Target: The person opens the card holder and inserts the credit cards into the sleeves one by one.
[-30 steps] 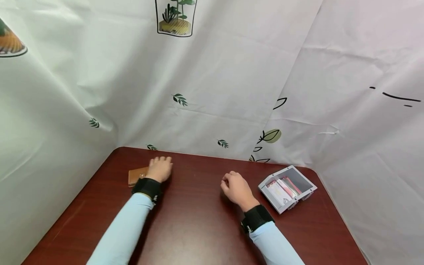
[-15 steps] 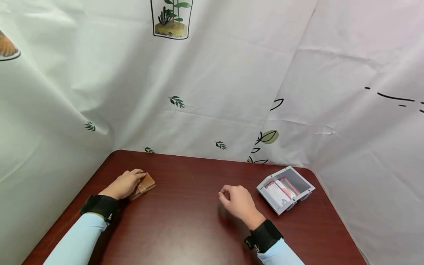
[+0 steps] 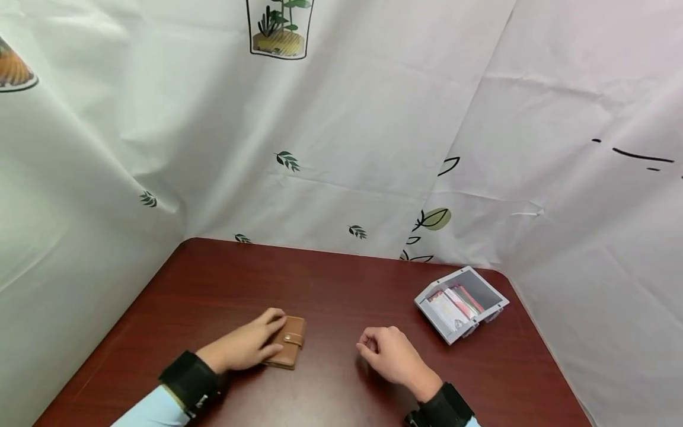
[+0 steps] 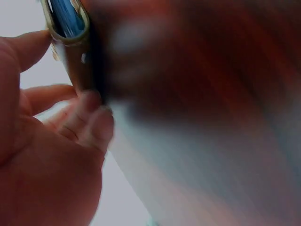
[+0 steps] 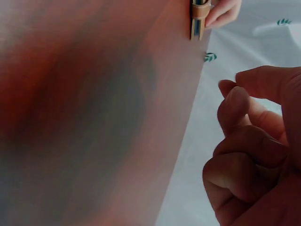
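Grasping the small tan leather-look card wallet [image 3: 290, 344] between thumb and fingers, the left hand [image 3: 242, 344] has carried it toward the open grey plastic box [image 3: 482, 287] at the right of the glossy reddish-brown table [image 3: 320, 279]. Half a second ago the wallet lay well apart from that box, out toward the opposite side; now it is to the box's left and a little nearer the person than the box is, with the right hand [image 3: 395, 356] between the two. The right hand has drawn slightly nearer the person too; it is loosely curled, with nothing in its grasp, just beside the box's near-left corner. Judging by this, the wallet has passed into the space both hands can share, though only the left has hold of it, and the thin coloured cards [image 3: 450, 308] lie untouched in the box. As for its looks, the wallet is an oblong with neat, squared corners, closed, its short strap [image 3: 293, 338] wrapping the edge that faces the box and apparently fastened by a round metal snap [image 3: 287, 337]. From the left wrist its end shows bluish, clear-looking leaves [image 4: 69, 19] packed inside the cover. Whether it rests fully on the table or is slightly raised, I cannot tell.
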Action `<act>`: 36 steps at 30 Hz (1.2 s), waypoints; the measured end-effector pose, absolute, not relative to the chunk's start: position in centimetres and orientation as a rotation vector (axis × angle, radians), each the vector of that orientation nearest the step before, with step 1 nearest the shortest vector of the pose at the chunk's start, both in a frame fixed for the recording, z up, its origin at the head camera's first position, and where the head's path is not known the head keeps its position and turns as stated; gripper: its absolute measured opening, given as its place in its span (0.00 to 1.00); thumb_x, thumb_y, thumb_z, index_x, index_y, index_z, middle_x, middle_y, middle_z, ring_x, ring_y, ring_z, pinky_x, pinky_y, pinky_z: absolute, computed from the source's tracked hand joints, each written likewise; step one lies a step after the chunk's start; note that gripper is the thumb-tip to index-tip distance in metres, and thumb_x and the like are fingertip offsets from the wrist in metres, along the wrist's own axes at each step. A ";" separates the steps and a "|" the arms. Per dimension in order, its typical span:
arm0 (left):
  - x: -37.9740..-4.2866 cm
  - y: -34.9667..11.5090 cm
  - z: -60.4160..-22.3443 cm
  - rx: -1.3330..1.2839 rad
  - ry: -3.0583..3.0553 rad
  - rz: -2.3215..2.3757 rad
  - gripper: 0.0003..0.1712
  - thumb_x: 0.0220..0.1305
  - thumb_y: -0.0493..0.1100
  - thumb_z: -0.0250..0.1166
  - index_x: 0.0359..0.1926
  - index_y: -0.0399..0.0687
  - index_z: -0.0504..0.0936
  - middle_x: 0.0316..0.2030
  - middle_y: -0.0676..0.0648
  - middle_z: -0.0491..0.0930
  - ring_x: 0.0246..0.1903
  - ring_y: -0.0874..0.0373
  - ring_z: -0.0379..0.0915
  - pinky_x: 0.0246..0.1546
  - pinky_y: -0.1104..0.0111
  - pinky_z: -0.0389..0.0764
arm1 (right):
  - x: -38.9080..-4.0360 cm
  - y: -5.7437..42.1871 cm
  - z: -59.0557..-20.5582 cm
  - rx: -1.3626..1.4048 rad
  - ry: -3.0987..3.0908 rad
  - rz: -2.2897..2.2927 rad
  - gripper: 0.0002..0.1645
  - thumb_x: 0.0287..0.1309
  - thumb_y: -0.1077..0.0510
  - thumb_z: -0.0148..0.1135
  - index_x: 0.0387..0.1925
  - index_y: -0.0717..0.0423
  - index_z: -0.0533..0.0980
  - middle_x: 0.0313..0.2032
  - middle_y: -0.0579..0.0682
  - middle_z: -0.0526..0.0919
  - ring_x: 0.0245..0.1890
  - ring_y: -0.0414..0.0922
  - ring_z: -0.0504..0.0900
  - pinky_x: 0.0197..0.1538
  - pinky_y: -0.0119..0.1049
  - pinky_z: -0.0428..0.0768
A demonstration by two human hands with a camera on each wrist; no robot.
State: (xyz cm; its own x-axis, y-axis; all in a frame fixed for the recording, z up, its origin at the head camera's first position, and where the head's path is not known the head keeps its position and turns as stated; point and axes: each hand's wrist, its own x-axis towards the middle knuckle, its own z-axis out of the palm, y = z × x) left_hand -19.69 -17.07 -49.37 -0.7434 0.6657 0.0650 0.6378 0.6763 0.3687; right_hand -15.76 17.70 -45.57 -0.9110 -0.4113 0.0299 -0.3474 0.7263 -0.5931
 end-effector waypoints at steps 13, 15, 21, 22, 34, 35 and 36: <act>-16.7 -4.5 -49.3 1.145 2.911 0.449 0.37 0.69 0.57 0.66 0.66 0.33 0.74 0.61 0.41 0.69 0.55 0.52 0.78 0.53 0.64 0.82 | -16.4 17.0 -46.4 -0.571 2.759 -1.011 0.06 0.63 0.54 0.68 0.30 0.47 0.81 0.17 0.37 0.76 0.16 0.32 0.71 0.23 0.28 0.71; -16.3 -3.6 -49.3 1.169 2.901 0.461 0.36 0.69 0.57 0.66 0.64 0.34 0.75 0.60 0.42 0.69 0.53 0.54 0.78 0.51 0.66 0.82 | -16.4 16.9 -46.6 -0.548 2.766 -0.988 0.07 0.61 0.53 0.70 0.30 0.47 0.80 0.17 0.38 0.75 0.16 0.31 0.71 0.23 0.28 0.70; -15.6 -2.7 -48.6 1.200 2.796 0.565 0.35 0.67 0.58 0.68 0.62 0.35 0.76 0.57 0.45 0.68 0.49 0.59 0.75 0.48 0.72 0.80 | -16.2 17.2 -47.0 -0.490 2.773 -0.923 0.12 0.52 0.51 0.75 0.25 0.47 0.78 0.15 0.38 0.70 0.16 0.34 0.68 0.22 0.29 0.66; -15.5 -2.7 -48.4 1.185 2.766 0.588 0.37 0.66 0.58 0.69 0.63 0.35 0.75 0.57 0.45 0.67 0.48 0.60 0.74 0.47 0.73 0.79 | -16.1 17.2 -46.9 -0.488 2.764 -0.916 0.12 0.51 0.51 0.76 0.25 0.47 0.77 0.15 0.38 0.69 0.16 0.34 0.67 0.22 0.29 0.66; -15.8 -2.2 -48.2 1.091 2.681 0.586 0.51 0.59 0.62 0.73 0.68 0.29 0.69 0.61 0.40 0.65 0.56 0.53 0.75 0.55 0.69 0.79 | -16.9 17.8 -47.6 -0.505 2.595 -0.999 0.13 0.55 0.55 0.74 0.25 0.50 0.76 0.16 0.40 0.69 0.17 0.35 0.67 0.22 0.28 0.64; -15.8 -2.3 -48.2 1.090 2.682 0.589 0.50 0.59 0.62 0.73 0.68 0.29 0.69 0.62 0.40 0.65 0.56 0.53 0.75 0.55 0.68 0.79 | -16.9 17.9 -47.7 -0.508 2.583 -1.010 0.13 0.56 0.55 0.73 0.25 0.50 0.76 0.17 0.40 0.69 0.17 0.35 0.67 0.22 0.28 0.64; -15.8 -2.3 -48.3 1.089 2.682 0.593 0.50 0.59 0.62 0.73 0.68 0.29 0.69 0.62 0.40 0.65 0.56 0.52 0.75 0.55 0.68 0.79 | -16.9 17.9 -47.8 -0.516 2.568 -1.023 0.13 0.57 0.55 0.73 0.26 0.51 0.75 0.17 0.39 0.69 0.17 0.34 0.67 0.22 0.27 0.64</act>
